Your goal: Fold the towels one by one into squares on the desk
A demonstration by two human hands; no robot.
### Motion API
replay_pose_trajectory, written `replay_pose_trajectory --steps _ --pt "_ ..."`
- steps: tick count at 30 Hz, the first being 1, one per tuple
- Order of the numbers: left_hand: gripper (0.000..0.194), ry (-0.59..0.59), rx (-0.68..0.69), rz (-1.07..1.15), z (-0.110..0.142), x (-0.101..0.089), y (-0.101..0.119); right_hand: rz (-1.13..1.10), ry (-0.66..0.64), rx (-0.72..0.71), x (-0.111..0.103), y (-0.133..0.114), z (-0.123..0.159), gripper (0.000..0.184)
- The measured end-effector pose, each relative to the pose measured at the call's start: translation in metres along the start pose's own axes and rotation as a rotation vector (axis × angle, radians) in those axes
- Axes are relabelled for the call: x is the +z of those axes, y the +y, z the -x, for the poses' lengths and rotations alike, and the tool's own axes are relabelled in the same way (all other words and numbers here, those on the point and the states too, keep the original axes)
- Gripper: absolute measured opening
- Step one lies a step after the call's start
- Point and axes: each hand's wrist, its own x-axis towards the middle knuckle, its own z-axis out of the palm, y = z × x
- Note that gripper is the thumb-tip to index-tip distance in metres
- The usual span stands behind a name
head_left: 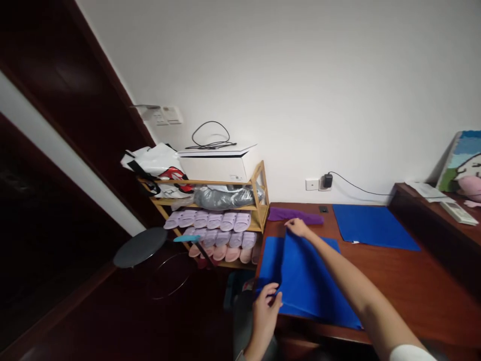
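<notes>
A blue cloth [308, 283] lies on the near left part of the wooden table, with one flap lifted and turned over to the right. My right hand [297, 227] pinches the flap's far corner, its arm reaching across the cloth. At the near end of the same raised edge, my left hand [267, 306] has its fingers curled and thumb close to them on the cloth; the exact grip there is small in view. Just beyond my right hand is a folded purple cloth [296, 216]. A second blue cloth [374, 226] lies flat farther right.
The brown wooden table [421, 291] meets a raised dark ledge at right, holding a remote control [458, 212] and a pink plush toy [471, 188]. Left stands a shoe rack [259, 220] with slippers and a white box [218, 166]. A round stool [141, 246] is beside it.
</notes>
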Motion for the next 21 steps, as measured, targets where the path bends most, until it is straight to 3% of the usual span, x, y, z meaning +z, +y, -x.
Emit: replay_pose_trajectory --steps 3,5,7,14,21 --pt "0.036 0.024 -0.053 -0.269 -0.006 -0.048 -0.034 0.102 -0.127 -0.034 0.067 -0.041 -0.013 0.022" --pt "0.02 -0.001 -0.066 -0.456 -0.007 -0.065 -0.048 0.17 -0.165 -0.033 0.097 -0.051 -0.014 0.021" --pt "0.016 -0.007 -0.052 -0.584 -0.008 -0.073 -0.055 0.214 -0.175 -0.035 0.115 -0.05 -0.014 0.023" --pt "0.014 0.074 -0.02 -0.674 -0.012 -0.074 -0.065 0.207 -0.235 -0.127 0.126 -0.033 -0.025 0.03" --pt "0.02 0.07 0.011 -0.667 -0.015 -0.069 -0.084 0.142 -0.252 -0.197 0.126 -0.034 -0.031 0.031"
